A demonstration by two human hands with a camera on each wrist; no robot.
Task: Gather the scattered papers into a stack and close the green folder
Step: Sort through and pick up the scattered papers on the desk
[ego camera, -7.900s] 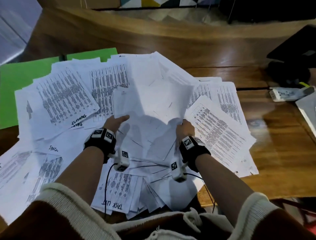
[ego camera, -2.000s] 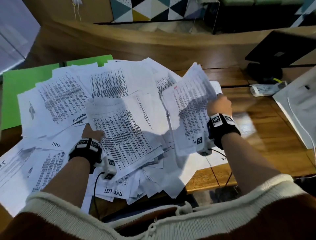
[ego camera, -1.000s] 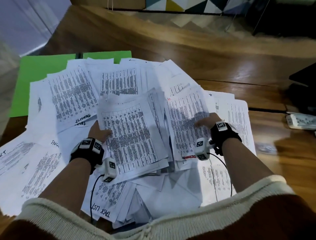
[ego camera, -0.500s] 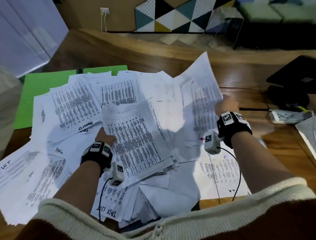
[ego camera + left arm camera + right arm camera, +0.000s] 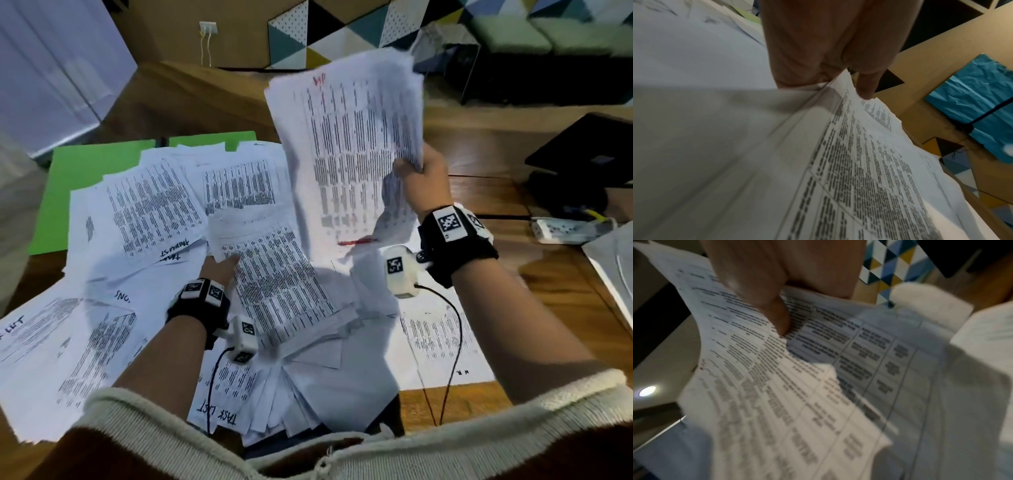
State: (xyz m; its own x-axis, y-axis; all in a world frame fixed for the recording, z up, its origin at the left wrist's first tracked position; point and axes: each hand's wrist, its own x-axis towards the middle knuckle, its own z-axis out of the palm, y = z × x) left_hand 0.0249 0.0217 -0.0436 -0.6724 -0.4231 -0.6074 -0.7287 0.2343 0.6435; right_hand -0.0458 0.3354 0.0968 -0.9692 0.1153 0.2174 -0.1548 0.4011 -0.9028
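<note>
Printed white papers (image 5: 147, 219) lie spread over the wooden table, partly covering the open green folder (image 5: 78, 174) at the far left. My right hand (image 5: 421, 178) grips a bundle of sheets (image 5: 352, 137) by its right edge and holds it upright above the pile; the right wrist view shows the thumb (image 5: 774, 316) pressed on the printed side. My left hand (image 5: 219, 267) holds the left edge of a gathered stack (image 5: 277, 284) in the middle, fingers under it and thumb (image 5: 865, 87) on top.
A dark laptop (image 5: 589, 150) and a white power strip (image 5: 568, 231) sit at the right, with a white board (image 5: 613, 270) at the right edge. Bare wood (image 5: 548, 308) shows right of the papers. More sheets (image 5: 51, 342) hang near the front left edge.
My right hand has lifted its bundle higher and more upright off the pile than half a second ago. The left hand stays on the central stack.
</note>
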